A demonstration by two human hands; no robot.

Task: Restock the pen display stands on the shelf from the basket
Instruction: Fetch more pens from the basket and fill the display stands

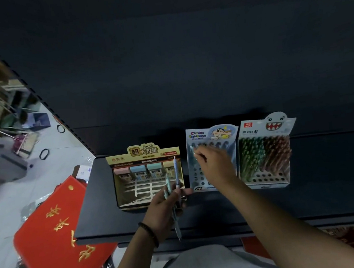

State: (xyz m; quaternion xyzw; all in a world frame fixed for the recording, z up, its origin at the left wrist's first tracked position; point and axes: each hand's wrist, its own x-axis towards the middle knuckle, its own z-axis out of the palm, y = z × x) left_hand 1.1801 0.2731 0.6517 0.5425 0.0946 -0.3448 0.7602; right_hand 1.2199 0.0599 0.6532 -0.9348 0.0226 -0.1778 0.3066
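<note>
Three display stands sit on the dark shelf (105, 208). The middle one, a pale blue cartoon pen stand (198, 176), has a few pens in its back row and several bare holes lower down. My right hand (214, 166) reaches over it and pinches a pen (194, 156) at the upper left holes. My left hand (165, 207) hovers in front of the stands and grips a small bundle of pale blue pens (176, 173) that point up and down. The basket is out of view.
A yellow lead-refill display box (147, 174) stands left of the blue stand. On the right, a shark-face stand (264, 157) is packed with green and brown pens. A red mat with gold characters (53, 234) lies on the floor at left. Clutter fills the far-left aisle.
</note>
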